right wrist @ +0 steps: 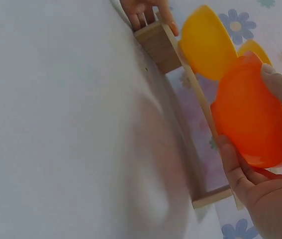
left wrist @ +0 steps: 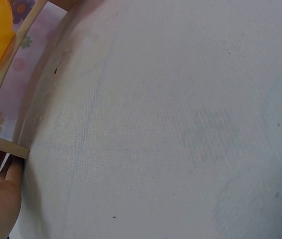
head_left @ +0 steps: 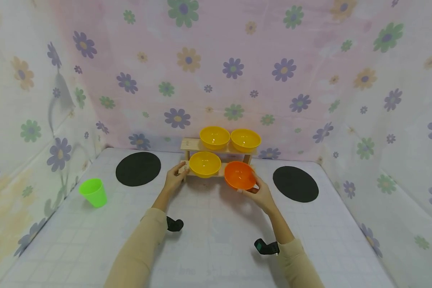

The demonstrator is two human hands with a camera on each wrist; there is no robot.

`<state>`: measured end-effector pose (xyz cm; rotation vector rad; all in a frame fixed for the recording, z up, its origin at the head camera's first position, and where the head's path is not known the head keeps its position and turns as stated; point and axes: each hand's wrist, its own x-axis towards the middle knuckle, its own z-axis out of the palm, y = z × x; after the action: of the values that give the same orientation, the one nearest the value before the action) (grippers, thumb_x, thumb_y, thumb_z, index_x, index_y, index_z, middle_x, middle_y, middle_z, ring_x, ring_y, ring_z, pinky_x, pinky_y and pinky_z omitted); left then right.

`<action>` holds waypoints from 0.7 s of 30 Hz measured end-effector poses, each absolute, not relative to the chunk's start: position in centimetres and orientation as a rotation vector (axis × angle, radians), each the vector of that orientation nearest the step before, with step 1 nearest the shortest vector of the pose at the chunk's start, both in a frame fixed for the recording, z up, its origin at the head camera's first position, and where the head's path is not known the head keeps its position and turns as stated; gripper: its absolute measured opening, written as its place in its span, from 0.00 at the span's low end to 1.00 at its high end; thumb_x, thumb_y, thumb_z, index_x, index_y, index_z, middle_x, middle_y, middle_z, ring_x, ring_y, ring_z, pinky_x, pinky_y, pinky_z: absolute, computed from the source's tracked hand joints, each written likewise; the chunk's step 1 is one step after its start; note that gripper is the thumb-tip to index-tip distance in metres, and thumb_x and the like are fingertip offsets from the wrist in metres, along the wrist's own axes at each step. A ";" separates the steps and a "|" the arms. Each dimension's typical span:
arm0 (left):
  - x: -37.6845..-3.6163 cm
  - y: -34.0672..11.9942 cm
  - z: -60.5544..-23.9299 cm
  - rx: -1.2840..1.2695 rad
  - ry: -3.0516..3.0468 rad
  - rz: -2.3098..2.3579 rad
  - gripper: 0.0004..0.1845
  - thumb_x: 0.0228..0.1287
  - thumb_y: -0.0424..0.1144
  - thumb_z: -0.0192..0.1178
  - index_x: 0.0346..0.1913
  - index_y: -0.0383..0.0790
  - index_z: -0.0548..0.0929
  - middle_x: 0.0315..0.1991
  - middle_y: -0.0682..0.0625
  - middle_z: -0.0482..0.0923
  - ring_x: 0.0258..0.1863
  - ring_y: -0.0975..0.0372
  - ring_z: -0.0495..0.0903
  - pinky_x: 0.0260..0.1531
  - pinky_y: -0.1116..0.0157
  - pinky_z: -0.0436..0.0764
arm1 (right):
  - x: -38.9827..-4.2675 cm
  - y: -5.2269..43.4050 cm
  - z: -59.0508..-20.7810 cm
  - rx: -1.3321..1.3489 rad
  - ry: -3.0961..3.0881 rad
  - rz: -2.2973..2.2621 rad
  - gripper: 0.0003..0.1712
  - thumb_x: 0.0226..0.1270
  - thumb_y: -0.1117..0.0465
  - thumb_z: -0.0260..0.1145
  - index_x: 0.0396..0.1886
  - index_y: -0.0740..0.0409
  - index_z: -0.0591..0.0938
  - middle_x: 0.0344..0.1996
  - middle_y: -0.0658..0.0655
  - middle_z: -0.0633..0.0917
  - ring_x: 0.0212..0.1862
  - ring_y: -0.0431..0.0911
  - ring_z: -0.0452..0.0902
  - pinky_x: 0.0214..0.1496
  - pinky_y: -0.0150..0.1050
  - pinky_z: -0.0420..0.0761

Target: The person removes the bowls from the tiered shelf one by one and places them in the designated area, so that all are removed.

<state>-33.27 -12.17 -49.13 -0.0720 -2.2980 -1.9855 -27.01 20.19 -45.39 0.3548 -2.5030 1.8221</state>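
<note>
A two-tier wooden rack (head_left: 189,144) stands at the back, with one yellow bowl (head_left: 215,139) and another yellow bowl (head_left: 245,141) on its upper tier. On the lower tier, at the left, sits a third yellow bowl (head_left: 205,165). My left hand (head_left: 173,180) grips the rack's left end, its fingers against the wooden end piece (left wrist: 6,146) in the left wrist view. To the right, my right hand (head_left: 262,196) holds an orange bowl (head_left: 239,175), thumb at the rim and fingers underneath. In the right wrist view the orange bowl overlaps the lower tier's front edge.
A green cup (head_left: 95,193) stands tilted-looking on the left of the white table. One black round mat (head_left: 138,169) lies left of the rack, another black mat (head_left: 295,184) to its right. Flower-patterned cloth walls (head_left: 216,80) enclose the table's back and sides.
</note>
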 end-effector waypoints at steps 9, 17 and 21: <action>-33.3 -12.1 -49.1 -0.078 -2.291 -1.982 0.27 0.67 0.37 0.58 0.66 0.31 0.67 0.69 0.35 0.59 0.70 0.45 0.54 0.62 0.53 0.66 | -24.9 18.8 -46.0 0.433 -2.548 1.848 0.52 0.54 0.67 0.72 0.73 0.65 0.52 0.69 0.70 0.59 0.52 0.62 0.77 0.51 0.39 0.78; -33.3 -12.1 -49.1 -0.059 -2.287 -1.987 0.27 0.66 0.38 0.59 0.65 0.31 0.68 0.68 0.35 0.60 0.70 0.45 0.54 0.62 0.54 0.66 | -23.6 17.5 -46.4 0.560 -2.515 1.905 0.51 0.52 0.68 0.73 0.71 0.70 0.54 0.67 0.73 0.60 0.49 0.64 0.78 0.48 0.40 0.80; -33.3 -12.2 -49.2 -0.064 -2.291 -1.986 0.28 0.66 0.38 0.59 0.65 0.30 0.67 0.68 0.35 0.60 0.68 0.45 0.58 0.62 0.53 0.66 | -23.2 16.8 -46.7 0.558 -2.534 1.887 0.50 0.52 0.68 0.73 0.71 0.69 0.55 0.67 0.72 0.61 0.48 0.62 0.79 0.48 0.40 0.80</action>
<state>-33.34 -12.22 -49.18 -0.0642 -2.2908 -1.9858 -23.21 16.82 -46.65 0.5582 -2.5339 1.8865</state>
